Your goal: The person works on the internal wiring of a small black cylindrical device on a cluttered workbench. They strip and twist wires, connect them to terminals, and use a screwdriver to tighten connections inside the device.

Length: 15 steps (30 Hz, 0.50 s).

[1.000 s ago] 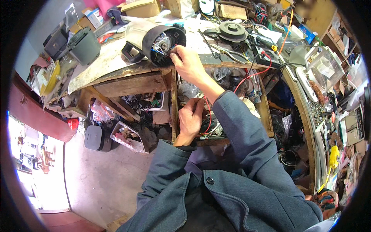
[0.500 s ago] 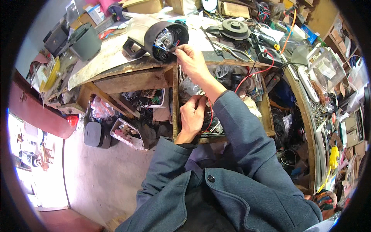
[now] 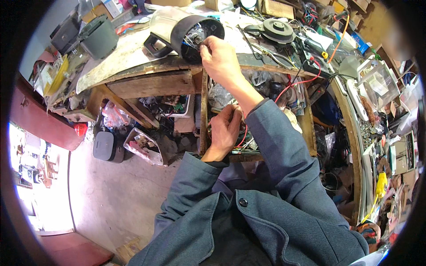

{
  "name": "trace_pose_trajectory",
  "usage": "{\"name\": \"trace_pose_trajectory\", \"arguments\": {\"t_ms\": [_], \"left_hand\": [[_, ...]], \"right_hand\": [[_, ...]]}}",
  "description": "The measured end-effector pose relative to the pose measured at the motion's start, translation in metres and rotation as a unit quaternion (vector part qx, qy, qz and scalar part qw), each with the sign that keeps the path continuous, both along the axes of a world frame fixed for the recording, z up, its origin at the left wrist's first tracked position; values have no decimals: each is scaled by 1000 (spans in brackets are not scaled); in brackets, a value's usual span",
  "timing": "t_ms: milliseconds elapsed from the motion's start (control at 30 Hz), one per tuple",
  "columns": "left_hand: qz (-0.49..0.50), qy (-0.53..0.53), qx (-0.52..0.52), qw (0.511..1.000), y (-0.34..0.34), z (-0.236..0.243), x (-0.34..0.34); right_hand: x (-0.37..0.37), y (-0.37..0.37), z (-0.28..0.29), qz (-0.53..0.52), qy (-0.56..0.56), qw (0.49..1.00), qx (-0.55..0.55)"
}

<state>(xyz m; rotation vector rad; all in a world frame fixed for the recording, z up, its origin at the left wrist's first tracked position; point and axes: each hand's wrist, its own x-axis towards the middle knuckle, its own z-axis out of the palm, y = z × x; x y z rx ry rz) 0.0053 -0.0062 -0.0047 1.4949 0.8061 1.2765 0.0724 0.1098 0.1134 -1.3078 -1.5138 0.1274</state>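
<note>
A blender-like appliance (image 3: pixel 173 24) lies on its side on the bench, its clear jug and black handle to the left and the open black base (image 3: pixel 188 46) showing wires and a round metal part. My right hand (image 3: pixel 219 62) reaches up to that base, fingertips pinched at the wiring; what they grip is hidden. My left hand (image 3: pixel 224 131) is lower, over the open wooden drawer (image 3: pixel 205 111) of bags and tangled parts, its fingers closed beside a red wire (image 3: pixel 244 135) on something I cannot make out.
The bench (image 3: pixel 117 71) carries a grey tub (image 3: pixel 97 42), a round dark lid (image 3: pixel 277 31), pliers and cables. A cluttered side counter (image 3: pixel 364 115) runs along the right. Under the bench, a black box (image 3: pixel 106 146) and a carton (image 3: pixel 144 148) stand on the floor, with a bright doorway at left.
The appliance and my right hand sit higher and a little further right in the picture, as does much of the bench. My left hand has also risen slightly, its fingers still closed.
</note>
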Motion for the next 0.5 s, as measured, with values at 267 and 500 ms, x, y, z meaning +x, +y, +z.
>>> {"name": "trace_pose_trajectory", "arguments": {"t_ms": [267,500], "left_hand": [[-33,-93,-52,994,-5,-1,3],[162,-53,23,985,26,20,-13]], "right_hand": [[-2,3,16,-26,-106,993,-50],[-6,8,0,-38,-41,998,2]]}}
